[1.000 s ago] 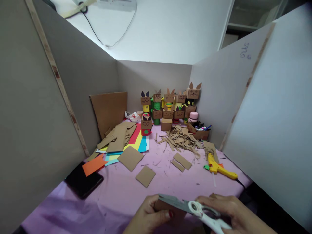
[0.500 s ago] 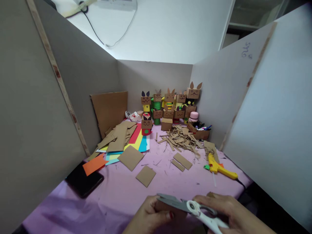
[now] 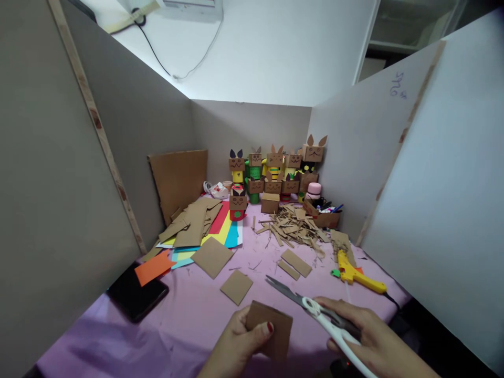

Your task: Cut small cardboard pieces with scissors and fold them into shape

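Note:
My left hand [image 3: 238,346] pinches a small brown cardboard piece [image 3: 271,328] low in the middle, thumb on its face. My right hand [image 3: 374,341] grips white-handled scissors [image 3: 315,310] to the right of the piece. The grey blades are together, point up and left, and are clear of the cardboard. Both hands hover over the pink tablecloth [image 3: 197,310].
Loose cardboard squares [image 3: 237,286] and strips [image 3: 296,262] lie ahead. A yellow glue gun [image 3: 356,275] sits at right, a black phone [image 3: 136,296] at left, coloured paper [image 3: 220,231], cardboard scraps [image 3: 293,227] and box-headed figures [image 3: 273,170] behind. Grey partition walls enclose the table.
The scissors have come away from the cardboard piece and swung right, blades now pointing up-left. The left hand has raised the piece so its face shows.

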A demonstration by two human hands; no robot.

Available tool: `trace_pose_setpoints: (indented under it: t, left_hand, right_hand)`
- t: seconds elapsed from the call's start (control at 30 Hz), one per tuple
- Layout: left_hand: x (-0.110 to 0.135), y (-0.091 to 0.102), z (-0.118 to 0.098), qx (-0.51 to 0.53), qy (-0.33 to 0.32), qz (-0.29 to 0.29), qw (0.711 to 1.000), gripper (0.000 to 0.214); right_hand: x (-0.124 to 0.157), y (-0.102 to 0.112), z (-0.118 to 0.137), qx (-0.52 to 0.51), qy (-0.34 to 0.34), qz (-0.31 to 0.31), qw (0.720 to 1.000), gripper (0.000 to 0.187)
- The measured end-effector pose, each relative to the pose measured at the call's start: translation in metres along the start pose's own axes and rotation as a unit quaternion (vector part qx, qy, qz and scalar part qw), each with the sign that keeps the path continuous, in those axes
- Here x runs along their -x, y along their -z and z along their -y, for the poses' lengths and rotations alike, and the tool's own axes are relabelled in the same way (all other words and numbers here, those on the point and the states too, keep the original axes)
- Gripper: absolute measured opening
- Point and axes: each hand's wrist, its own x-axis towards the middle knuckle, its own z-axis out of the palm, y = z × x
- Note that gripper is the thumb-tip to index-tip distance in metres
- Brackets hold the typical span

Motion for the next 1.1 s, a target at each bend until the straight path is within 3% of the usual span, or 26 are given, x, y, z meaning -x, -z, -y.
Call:
trace_pose_setpoints:
  t: [0.17,0.33,0.47,0.6,0.73,0.83,0.9,0.97,1.1]
  left_hand:
    - [-0.001,-0.004,-0.005,0.067,0.019,-0.087,0.994,0.032]
    - [-0.007,0.003,-0.003,0.112,0.043,-0.162,0.98,0.03]
    - [-0.013,0.008,-0.002,0.181,0.061,-0.191,0.963,0.026]
    - [-0.016,0.011,-0.001,0.228,0.081,-0.221,0.945,0.023]
    - [-0.019,0.011,0.008,0.152,0.049,-0.179,0.971,0.026]
    - [-0.023,0.011,0.021,0.065,0.02,-0.098,0.993,0.028]
    - [-0.025,0.013,0.03,0.02,0.003,-0.048,0.999,0.029]
    - [-0.026,0.017,0.037,-0.011,-0.013,-0.024,1.0,0.03]
    - [-0.024,0.028,0.037,-0.08,-0.039,-0.038,0.995,0.029]
  right_hand:
    - [-0.008,-0.005,-0.014,0.063,-0.024,-0.024,0.997,0.048]
    - [-0.027,-0.01,-0.05,0.16,-0.063,-0.089,0.981,0.047]
    - [-0.04,-0.012,-0.077,0.219,-0.066,-0.081,0.97,0.052]
    - [-0.044,-0.009,-0.078,0.235,-0.042,-0.058,0.969,0.041]
    - [-0.043,-0.013,-0.052,0.155,-0.01,-0.098,0.983,0.03]
    - [-0.041,-0.031,-0.026,-0.013,0.003,-0.036,0.999,0.037]
    - [-0.041,-0.047,-0.014,-0.102,0.007,-0.001,0.995,0.038]
    - [-0.044,-0.062,-0.009,-0.13,0.021,0.002,0.991,0.038]
    - [-0.054,-0.079,-0.012,-0.12,0.026,-0.007,0.992,0.043]
